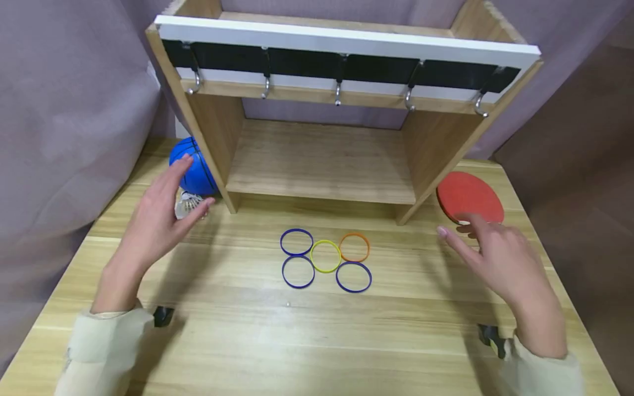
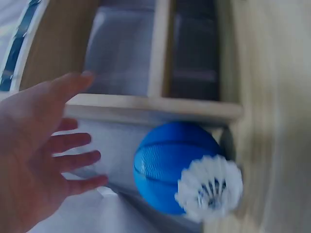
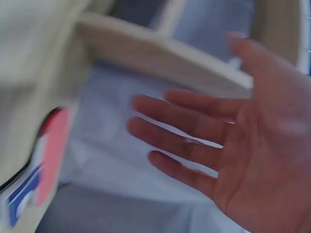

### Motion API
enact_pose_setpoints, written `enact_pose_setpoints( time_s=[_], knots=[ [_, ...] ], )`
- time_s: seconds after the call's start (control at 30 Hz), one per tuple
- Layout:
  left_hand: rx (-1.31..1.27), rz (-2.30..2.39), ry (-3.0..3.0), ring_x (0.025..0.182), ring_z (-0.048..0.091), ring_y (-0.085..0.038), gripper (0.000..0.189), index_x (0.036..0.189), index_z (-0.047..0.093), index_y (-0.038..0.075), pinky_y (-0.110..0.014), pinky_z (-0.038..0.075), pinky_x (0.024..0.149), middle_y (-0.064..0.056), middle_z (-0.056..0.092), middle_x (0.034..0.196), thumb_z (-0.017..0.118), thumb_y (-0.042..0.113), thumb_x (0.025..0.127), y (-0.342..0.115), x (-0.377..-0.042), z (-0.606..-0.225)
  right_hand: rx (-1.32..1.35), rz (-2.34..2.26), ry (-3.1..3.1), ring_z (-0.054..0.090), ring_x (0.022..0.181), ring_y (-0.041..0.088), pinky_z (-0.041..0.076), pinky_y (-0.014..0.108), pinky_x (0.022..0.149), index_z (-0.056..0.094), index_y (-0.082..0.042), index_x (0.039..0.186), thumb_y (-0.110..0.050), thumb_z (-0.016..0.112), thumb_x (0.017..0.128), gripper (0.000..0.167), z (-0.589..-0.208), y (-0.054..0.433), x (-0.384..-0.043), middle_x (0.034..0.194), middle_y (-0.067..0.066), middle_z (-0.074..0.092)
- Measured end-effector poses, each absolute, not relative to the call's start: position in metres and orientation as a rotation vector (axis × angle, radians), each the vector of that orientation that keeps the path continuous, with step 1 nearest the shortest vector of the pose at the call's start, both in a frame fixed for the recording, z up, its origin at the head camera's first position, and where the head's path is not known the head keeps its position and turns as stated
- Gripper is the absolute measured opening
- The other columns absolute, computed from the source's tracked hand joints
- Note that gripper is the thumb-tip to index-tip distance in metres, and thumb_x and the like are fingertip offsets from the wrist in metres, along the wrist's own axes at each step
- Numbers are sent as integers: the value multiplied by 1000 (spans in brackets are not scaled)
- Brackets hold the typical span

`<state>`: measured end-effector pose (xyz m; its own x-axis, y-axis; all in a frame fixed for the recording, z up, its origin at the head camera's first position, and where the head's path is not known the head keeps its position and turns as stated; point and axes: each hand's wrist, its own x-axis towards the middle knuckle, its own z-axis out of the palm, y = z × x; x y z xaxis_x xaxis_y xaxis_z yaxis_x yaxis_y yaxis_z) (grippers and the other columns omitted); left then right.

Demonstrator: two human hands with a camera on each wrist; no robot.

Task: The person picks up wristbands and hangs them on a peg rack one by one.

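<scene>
My left hand is held over the left side of the table, fingers spread and nothing in its grasp. Beyond it sit a blue ball with black lines and a white shuttlecock, both beside the shelf's left panel. On the other side, my right hand hovers empty with relaxed fingers, overlapping the near edge of a red table tennis paddle in the head view. Between the hands lie several thin rings touching one another: a yellow ring, an orange ring and dark blue rings.
A wooden shelf stands at the back, with a row of metal hooks on its white top rail. Small black pieces show beside the sleeves. Grey cloth hangs around the table.
</scene>
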<state>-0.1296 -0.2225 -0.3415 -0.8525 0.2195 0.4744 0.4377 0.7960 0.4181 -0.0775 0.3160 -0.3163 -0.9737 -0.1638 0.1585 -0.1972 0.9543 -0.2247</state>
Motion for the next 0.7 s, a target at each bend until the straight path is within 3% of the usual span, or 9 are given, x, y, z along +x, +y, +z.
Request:
enact_pose_setpoints(
  time_s=[0.07,0.13,0.27,0.47,0.7],
  knots=[
    [-435,-946,-2407,127,50,-32,68,145,44,8,-48,44,101,-10,50,143,77,15,86,-217,-134,-335,321,365,-2977,66,83,34,49,51,66,61,-3,120,-52,61,93,56,-308,305,-79,102,15,70],
    [-350,-1158,-2259,115,58,-29,58,137,51,6,-39,52,92,-9,59,131,76,6,85,-207,-137,-325,393,385,-3019,68,78,26,50,46,60,63,-6,117,-52,60,93,52,-303,291,-82,95,9,71],
    [-219,-1484,-2041,99,62,-25,43,123,57,-1,-25,53,82,-15,63,115,74,2,84,-185,-139,-304,564,486,-3154,67,81,17,54,43,69,63,-8,120,-50,59,94,49,-307,263,-92,93,1,70],
    [-128,-1591,-1939,89,61,-26,38,113,55,-7,-24,51,70,-18,60,102,75,1,82,-167,-140,-291,662,676,-3316,66,89,17,53,45,81,60,-4,125,-44,62,95,50,-328,241,-106,96,2,69],
    [-133,-1563,-1913,85,60,-25,37,110,55,-8,-23,52,70,-18,59,98,76,0,80,-161,-144,-287,651,702,-3324,67,89,18,54,44,81,60,-2,124,-34,63,96,43,-340,246,-118,97,5,70]
  ],
)
